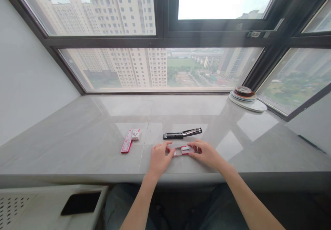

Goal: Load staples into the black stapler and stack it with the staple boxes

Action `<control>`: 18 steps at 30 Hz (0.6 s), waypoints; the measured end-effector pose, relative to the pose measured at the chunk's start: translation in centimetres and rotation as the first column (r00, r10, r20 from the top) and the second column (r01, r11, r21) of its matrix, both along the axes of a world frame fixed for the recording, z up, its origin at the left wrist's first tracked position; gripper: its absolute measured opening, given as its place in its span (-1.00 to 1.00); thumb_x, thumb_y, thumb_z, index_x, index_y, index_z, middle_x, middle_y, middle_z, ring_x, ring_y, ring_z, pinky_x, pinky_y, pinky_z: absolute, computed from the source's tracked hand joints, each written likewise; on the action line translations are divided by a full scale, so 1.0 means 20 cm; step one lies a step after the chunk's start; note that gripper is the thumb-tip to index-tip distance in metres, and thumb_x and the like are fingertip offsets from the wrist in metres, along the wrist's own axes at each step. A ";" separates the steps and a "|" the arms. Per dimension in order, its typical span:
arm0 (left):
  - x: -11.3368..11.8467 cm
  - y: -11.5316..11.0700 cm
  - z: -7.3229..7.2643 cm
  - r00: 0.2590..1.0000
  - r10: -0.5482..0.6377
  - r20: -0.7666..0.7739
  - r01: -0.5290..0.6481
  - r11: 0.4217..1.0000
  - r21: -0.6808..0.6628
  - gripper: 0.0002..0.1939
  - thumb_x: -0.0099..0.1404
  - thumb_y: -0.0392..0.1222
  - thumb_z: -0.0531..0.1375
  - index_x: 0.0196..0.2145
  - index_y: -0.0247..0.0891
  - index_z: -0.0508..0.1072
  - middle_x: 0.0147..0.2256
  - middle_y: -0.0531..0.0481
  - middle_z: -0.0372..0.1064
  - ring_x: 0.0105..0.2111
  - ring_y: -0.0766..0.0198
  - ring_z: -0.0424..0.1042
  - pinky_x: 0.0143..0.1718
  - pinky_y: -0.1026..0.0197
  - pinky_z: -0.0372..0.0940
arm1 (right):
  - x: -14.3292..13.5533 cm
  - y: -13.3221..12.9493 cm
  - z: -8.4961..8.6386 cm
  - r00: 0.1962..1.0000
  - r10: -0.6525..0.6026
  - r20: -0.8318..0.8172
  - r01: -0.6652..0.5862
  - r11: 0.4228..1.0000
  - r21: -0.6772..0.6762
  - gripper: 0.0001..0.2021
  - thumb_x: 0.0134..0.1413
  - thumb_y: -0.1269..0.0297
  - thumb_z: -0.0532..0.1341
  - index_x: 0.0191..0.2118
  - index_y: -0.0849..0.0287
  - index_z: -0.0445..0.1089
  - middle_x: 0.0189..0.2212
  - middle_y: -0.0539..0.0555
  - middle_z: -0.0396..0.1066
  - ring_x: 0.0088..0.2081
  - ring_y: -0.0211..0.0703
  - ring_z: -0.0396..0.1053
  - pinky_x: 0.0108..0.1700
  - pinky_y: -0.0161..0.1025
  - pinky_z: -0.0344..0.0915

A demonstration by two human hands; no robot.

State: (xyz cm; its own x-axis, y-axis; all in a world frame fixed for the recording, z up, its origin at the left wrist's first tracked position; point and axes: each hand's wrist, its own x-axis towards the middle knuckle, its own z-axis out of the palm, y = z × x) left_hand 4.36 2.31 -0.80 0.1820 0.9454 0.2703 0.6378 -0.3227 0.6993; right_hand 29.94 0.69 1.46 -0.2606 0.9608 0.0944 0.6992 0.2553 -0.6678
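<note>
Box progress: small box (184, 150) looks pulled partly open, its two ends not apart; stapler (173, 135) already splayed open, not folded shut; staples inside it, cannot tell.
Box look: flat, red and white, pale grey strip showing in it, probably staples.
Box place: at the table's (77, 147) near side, between the hands, just nearer than the stapler.
Hands: left hand (160, 157) pinches left end, right hand (205, 152) grasps right end.
Other boxes: three (126, 146), grouped left, look closed.
Plates: stack (243, 97), far right corner.
</note>
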 end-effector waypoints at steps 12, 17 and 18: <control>-0.11 0.22 0.03 0.982 0.173 -0.072 -0.163 0.978 0.127 -0.61 0.27 0.02 0.32 0.03 -0.08 0.46 0.01 -0.10 0.46 0.06 0.01 0.36 0.11 -0.04 0.20 | -0.18 -0.02 0.03 0.997 0.014 0.079 -0.018 0.999 0.041 -0.68 0.22 -0.06 0.27 -0.06 -0.03 0.61 -0.45 -0.02 0.37 -0.41 -0.22 0.29 -0.29 -0.28 0.15; -0.14 0.32 0.00 0.985 0.015 -0.169 -0.006 0.998 0.058 -0.68 0.25 0.04 0.35 -0.06 0.01 0.53 0.22 -0.01 0.31 0.28 -0.04 0.15 0.27 -0.18 0.01 | -0.25 0.00 0.04 1.000 0.019 0.022 -0.020 0.998 0.063 -0.76 0.20 0.03 0.29 -0.16 0.03 0.58 -0.48 -0.06 0.36 -0.43 -0.23 0.28 -0.33 -0.30 0.13; -0.14 0.30 -0.02 0.986 -0.010 -0.166 0.021 0.998 0.063 -0.71 0.26 0.03 0.34 -0.07 0.02 0.53 0.22 0.01 0.32 0.29 -0.03 0.14 0.29 -0.18 -0.01 | -0.26 0.01 0.05 1.000 0.009 0.003 -0.009 0.997 0.072 -0.77 0.21 0.05 0.28 -0.16 0.04 0.57 -0.48 -0.06 0.36 -0.43 -0.23 0.28 -0.33 -0.30 0.14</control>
State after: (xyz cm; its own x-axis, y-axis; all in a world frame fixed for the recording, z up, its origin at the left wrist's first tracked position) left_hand 1.64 8.31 -1.19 0.2437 0.9239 0.2950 0.7374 -0.3741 0.5625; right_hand 24.79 0.95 2.40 -0.2693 0.9493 0.1625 0.6986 0.3087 -0.6455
